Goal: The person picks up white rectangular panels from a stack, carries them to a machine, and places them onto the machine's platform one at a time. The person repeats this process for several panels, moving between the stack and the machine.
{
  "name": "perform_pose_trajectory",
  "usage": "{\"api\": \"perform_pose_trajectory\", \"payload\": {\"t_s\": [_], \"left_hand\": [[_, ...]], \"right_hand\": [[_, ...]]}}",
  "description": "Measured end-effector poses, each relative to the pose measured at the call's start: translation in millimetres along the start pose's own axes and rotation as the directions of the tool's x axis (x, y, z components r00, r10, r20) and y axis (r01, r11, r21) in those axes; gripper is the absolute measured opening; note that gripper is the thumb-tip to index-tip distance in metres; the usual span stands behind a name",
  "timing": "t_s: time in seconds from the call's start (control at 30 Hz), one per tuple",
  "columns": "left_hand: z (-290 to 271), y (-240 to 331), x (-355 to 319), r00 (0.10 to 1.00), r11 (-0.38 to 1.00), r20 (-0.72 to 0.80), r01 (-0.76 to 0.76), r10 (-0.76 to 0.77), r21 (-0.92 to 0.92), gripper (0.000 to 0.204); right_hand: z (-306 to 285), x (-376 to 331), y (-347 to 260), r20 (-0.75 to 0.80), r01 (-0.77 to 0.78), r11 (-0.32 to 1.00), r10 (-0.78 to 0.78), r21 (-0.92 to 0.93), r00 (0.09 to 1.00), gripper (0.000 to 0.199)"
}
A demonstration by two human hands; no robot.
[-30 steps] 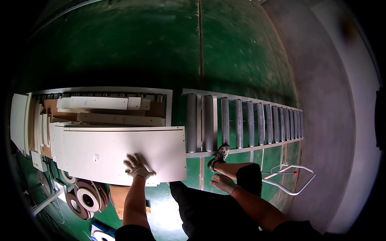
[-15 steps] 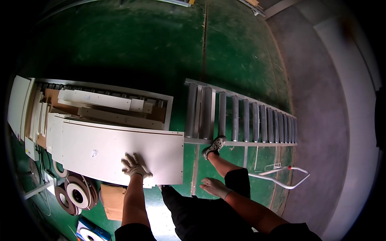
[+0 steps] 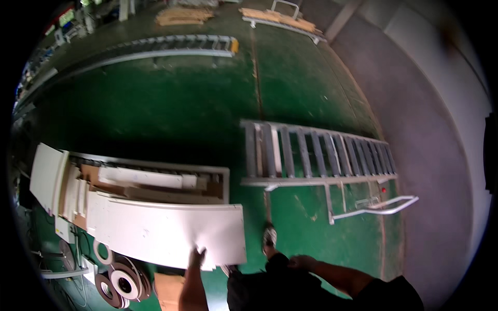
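A large white panel (image 3: 171,228) lies at the left on a stack of boards. My left hand (image 3: 196,257) is at the near edge of this panel, toward its right end. Its fingers are smeared by motion, so I cannot see if they grip the edge or rest on it. Close to my dark shorts, my right hand (image 3: 302,262) hangs low and is blurred. Nothing shows in it, and its finger position is unclear. Narrow white boards (image 3: 145,177) lie behind the large panel.
A roller conveyor (image 3: 316,155) with a bent white bar (image 3: 384,208) stands at the right. Edge-band rolls (image 3: 124,282) and a cardboard box (image 3: 168,290) are at the lower left. Another conveyor (image 3: 171,52) runs across the back, and a cart with timber (image 3: 280,19) stands beyond.
My left hand has gone from lying spread on the panel to its near edge. My right hand has drawn in toward my shorts. The view has tilted up, and my forward foot has stepped back.
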State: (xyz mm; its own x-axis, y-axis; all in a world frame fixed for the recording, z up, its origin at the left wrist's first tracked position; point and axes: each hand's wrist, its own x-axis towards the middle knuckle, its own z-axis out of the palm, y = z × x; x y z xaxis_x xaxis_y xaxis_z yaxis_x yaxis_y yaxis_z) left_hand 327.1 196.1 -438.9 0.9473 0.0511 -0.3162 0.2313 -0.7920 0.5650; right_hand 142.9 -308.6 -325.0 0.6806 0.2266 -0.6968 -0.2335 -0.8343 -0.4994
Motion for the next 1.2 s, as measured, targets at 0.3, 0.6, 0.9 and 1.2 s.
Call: {"api": "perform_pose_trajectory", "payload": {"t_s": [0.3,0.6,0.9,1.2], "left_hand": [[41.4,-101.2,-183.5,0.453,0.816,0.735,-0.028,-0.505,0.578,0.088],[-16.3,215.5,-129.5,0.951,0.979,0.235,-0.201,0.201,-0.025,0.034],[-68.3,233.5,-113.2,0.955,0.999,0.295,0.026,-0.033,0.028,0.051],[-64.5,117.5,-85.1,0.604,0.814,0.56,0.515,-0.567,0.269,0.058]], "right_hand": [[16.5,-13.6,25.8,-0.345,0.01,0.882,0.174,0.471,0.923,0.04],[103.2,-3.1,205.4,-0.186,-0.34,0.842,0.446,0.418,0.876,0.065],[-0.7,79.4,234.0,-0.757,0.135,0.921,0.21,0.366,0.619,0.029],[-233.2,110.5,62.8,-0.098,-0.105,0.885,0.166,0.453,0.981,0.053]]}}
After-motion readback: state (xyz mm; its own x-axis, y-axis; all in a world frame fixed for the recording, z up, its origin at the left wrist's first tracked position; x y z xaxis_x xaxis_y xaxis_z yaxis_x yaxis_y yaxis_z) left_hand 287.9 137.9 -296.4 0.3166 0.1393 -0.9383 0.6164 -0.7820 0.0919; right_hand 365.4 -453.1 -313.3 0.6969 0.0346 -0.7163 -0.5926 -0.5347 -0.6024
